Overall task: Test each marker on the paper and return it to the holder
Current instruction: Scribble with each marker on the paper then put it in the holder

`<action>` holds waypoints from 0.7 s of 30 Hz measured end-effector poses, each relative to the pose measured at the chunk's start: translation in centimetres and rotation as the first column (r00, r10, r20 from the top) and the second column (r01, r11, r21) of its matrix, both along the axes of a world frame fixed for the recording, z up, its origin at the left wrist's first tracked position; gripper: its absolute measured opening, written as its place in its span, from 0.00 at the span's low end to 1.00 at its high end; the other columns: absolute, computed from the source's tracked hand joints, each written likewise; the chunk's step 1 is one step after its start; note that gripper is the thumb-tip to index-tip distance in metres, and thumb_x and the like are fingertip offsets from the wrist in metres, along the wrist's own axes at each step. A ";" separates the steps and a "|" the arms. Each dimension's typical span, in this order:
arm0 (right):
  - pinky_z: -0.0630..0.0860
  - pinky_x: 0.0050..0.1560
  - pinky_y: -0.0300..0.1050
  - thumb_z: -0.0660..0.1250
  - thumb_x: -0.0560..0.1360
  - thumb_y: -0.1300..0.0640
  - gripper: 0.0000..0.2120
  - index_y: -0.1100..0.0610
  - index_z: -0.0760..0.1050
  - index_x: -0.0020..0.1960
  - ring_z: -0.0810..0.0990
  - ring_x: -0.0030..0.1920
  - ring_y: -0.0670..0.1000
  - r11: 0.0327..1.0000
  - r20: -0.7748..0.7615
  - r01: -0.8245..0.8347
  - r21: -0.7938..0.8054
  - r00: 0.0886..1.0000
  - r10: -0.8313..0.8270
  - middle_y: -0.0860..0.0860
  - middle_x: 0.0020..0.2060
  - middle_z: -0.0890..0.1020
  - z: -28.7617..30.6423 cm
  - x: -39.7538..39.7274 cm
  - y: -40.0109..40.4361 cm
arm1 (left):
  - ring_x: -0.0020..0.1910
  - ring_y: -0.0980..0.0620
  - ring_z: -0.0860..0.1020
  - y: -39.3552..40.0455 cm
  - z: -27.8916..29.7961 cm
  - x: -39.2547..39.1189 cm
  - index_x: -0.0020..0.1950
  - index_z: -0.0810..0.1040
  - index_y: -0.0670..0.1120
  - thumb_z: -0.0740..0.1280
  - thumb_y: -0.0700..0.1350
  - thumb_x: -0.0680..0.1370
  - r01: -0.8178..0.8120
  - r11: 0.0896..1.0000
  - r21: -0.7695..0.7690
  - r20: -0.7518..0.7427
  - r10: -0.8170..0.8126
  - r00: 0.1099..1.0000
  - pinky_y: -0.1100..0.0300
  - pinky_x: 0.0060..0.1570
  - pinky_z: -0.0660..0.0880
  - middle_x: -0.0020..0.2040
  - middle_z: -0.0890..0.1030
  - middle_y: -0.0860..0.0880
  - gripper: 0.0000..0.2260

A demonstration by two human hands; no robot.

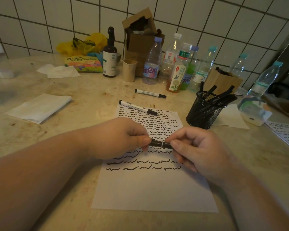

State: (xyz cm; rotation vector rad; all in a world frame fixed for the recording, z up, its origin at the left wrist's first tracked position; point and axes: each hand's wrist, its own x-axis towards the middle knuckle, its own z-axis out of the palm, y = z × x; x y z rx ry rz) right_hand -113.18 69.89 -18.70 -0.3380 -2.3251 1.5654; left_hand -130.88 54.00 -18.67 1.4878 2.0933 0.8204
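A black marker (160, 144) lies level above the white paper (153, 187), held at both ends. My left hand (123, 139) pinches its left end and my right hand (195, 150) grips its right end. Rows of black squiggles cover the upper part of the sheet. A black mesh holder (203, 114) with several black markers stands to the right of the paper. One white-barrelled marker (138, 107) lies across the paper's top edge. Another white-barrelled marker (150, 93) lies on the table behind it.
Several plastic bottles (153, 64) and a brown carton (140, 45) line the tiled wall at the back. A dark dropper bottle (109, 55) and a beige cup (129, 70) stand beside them. Folded tissues (40, 108) lie at the left, a second scribbled sheet (287, 134) at the right edge.
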 end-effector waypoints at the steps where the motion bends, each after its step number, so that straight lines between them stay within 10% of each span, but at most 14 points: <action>1: 0.65 0.22 0.36 0.66 0.79 0.65 0.08 0.56 0.82 0.48 0.68 0.21 0.47 0.999 -0.008 -0.006 0.034 1.000 0.006 0.54 0.28 0.81 0.0 -0.1 -0.1 | 0.30 0.54 0.69 -0.1 0.0 0.0 0.44 0.82 0.57 0.62 0.56 0.80 0.004 1.000 -0.003 0.021 -0.004 1.000 0.57 0.34 0.68 0.31 0.72 0.51 0.11; 13: 0.64 0.25 0.46 0.66 0.81 0.59 0.06 0.52 0.82 0.50 0.67 0.24 0.51 0.998 -0.104 0.050 0.042 0.994 -0.046 0.53 0.26 0.74 -0.5 -0.6 0.1 | 0.32 0.62 0.75 0.6 0.7 0.0 0.52 0.80 0.62 0.64 0.54 0.79 -0.112 0.972 0.208 -0.024 0.119 0.993 0.68 0.32 0.71 0.37 0.81 0.55 0.06; 21: 0.64 0.29 0.48 0.60 0.80 0.65 0.11 0.53 0.76 0.56 0.69 0.28 0.51 0.822 -0.209 0.569 -0.041 0.799 -0.563 0.51 0.29 0.74 2.5 0.2 2.0 | 0.38 0.61 0.78 -0.4 0.2 -1.6 0.53 0.81 0.58 0.60 0.59 0.80 -0.177 0.975 0.131 -0.096 0.190 0.977 0.61 0.41 0.77 0.38 0.81 0.57 0.12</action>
